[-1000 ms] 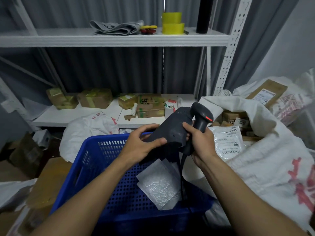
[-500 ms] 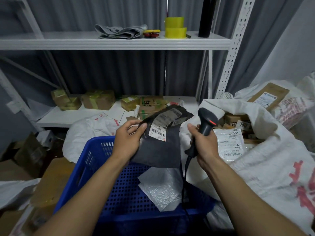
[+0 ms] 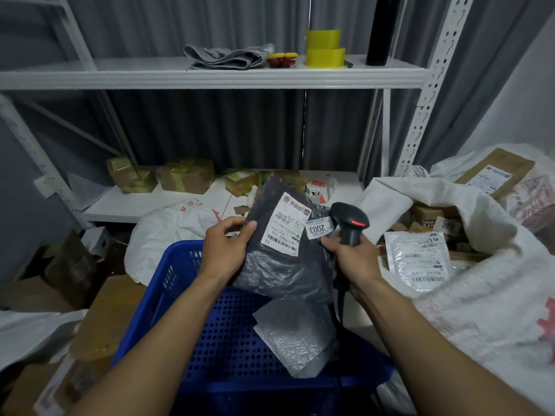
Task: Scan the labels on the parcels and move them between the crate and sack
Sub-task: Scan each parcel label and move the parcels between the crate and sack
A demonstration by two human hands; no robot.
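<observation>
My left hand [image 3: 226, 247] grips the left edge of a dark grey plastic parcel [image 3: 279, 271], held upright over the blue crate [image 3: 156, 298]. Its white shipping label [image 3: 285, 228] and a small "2003" sticker [image 3: 317, 228] face me. My right hand [image 3: 353, 259] grips the handle of a black barcode scanner [image 3: 350, 225], whose head with a red light sits just right of the label; its fingertips touch the parcel's right edge. A silvery grey parcel [image 3: 294, 337] lies in the crate. The open white sack [image 3: 480, 289] at right holds several parcels, a white one [image 3: 419, 259] on top.
A white metal shelf unit [image 3: 210, 75] stands behind, with yellow tape rolls [image 3: 324, 49] on top and several cardboard boxes [image 3: 186, 178] on the lower shelf. A second white sack [image 3: 168, 232] sits behind the crate. Cardboard boxes [image 3: 102, 319] crowd the floor at left.
The parcel was turned over so its label faces me, then raised more upright. My right hand let go of the parcel's body and brought the scanner head beside the label.
</observation>
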